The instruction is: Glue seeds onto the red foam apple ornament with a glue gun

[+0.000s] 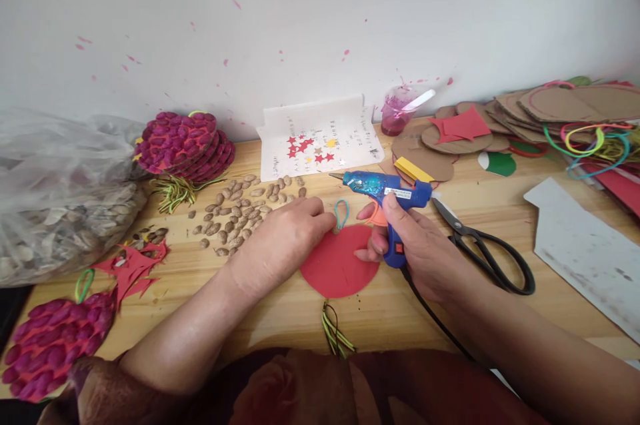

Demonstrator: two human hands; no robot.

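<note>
My right hand [415, 248] grips a blue hot glue gun [385, 193] by its handle, nozzle pointing left, its black cord trailing toward me. Below it a red paper circle [336, 265] lies flat on the wooden table [280, 318]. My left hand [287, 238] rests on the circle's left upper edge, fingers curled and pressed at a small teal loop [341, 213] at the circle's top. The fingertips of my right hand also touch the circle's right edge.
Black scissors [487, 252] lie right of my hand. Loose seeds [240, 212] are scattered left, beside stacked magenta seed-covered discs [185, 144] and another one [53, 342]. A plastic bag [55, 198], a star-sticker sheet [315, 138], cardboard circles [500, 125] and coloured loops [585, 142] are also on the table.
</note>
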